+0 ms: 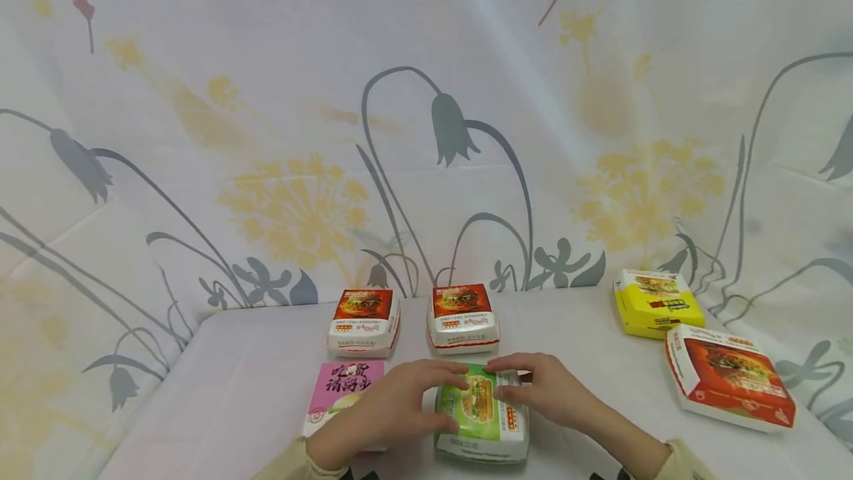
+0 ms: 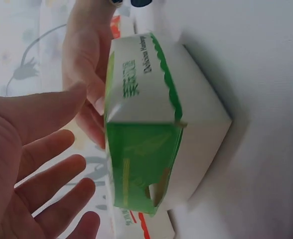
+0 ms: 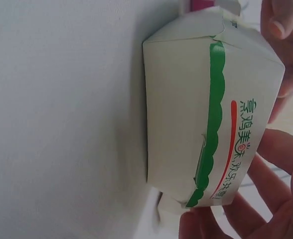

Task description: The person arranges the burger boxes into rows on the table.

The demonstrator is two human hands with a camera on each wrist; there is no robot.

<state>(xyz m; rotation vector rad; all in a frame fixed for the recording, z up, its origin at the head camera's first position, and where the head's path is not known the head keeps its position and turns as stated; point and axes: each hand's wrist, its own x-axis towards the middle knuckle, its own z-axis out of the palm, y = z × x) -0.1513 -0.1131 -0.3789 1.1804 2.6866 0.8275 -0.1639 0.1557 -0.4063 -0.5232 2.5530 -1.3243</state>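
A green and white hamburger box (image 1: pixel 476 413) sits upright on the white cloth, between my two hands. My left hand (image 1: pixel 400 402) is at its left side, fingers spread and relaxed, the thumb tip close to the lid's edge. In the left wrist view the fingers of my left hand (image 2: pixel 47 169) are apart from the box (image 2: pixel 146 164). My right hand (image 1: pixel 543 391) is at the box's far right corner, thumb over the lid. In the right wrist view the loosely bent fingers of my right hand (image 3: pixel 266 199) lie along the box's end, some partly hidden behind it.
A pink box (image 1: pixel 343 391) stands left of the green one, partly behind my left hand. Two red and white burger boxes (image 1: pixel 363 323) (image 1: pixel 463 319) stand in a row behind. At the right are a yellow box (image 1: pixel 656 304) and another red box (image 1: pixel 729 378). A flowered curtain (image 1: pixel 426 191) hangs behind.
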